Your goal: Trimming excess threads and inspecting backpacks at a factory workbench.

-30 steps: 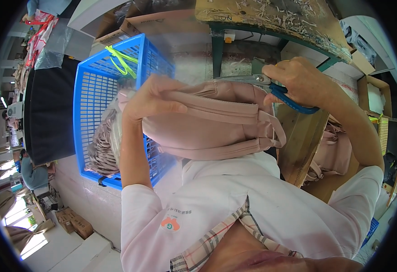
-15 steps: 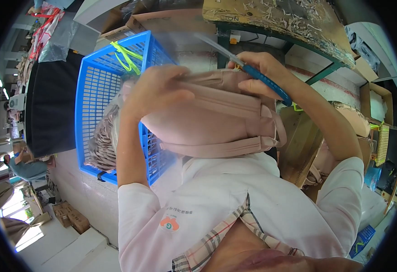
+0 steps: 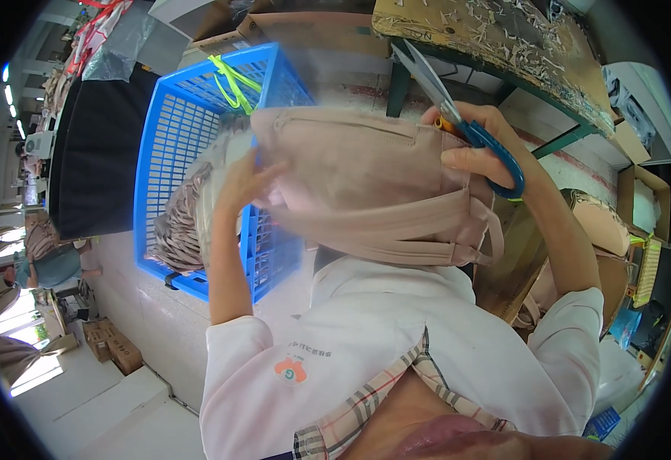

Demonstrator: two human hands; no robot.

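Observation:
A pale pink backpack [image 3: 358,161] lies on its side in front of my chest, its shoulder straps toward me. My right hand [image 3: 480,146] grips its right end with the thumb on top. The same hand carries a pair of scissors [image 3: 493,153] with blue handles, the parted metal blades pointing up and away to the left. My left hand [image 3: 249,180] is at the bag's left end, fingers apart and slightly blurred, partly against the pink fabric. Whether it presses on the bag or only brushes it, I cannot tell.
To the left stands a blue plastic basket [image 3: 148,176] holding a pink-brown bundle [image 3: 178,230] in clear plastic, with a bright green tie [image 3: 236,84] on its rim. A worktable [image 3: 496,38] strewn with scraps stands far right. Cardboard [image 3: 516,261] lies near my right arm. Another person [image 3: 48,264] works far left.
The backpack has turned, showing a broad side with a zipper. My left hand has come down from above the bag to its left end. The scissors have swung to a steeper angle, blades apart.

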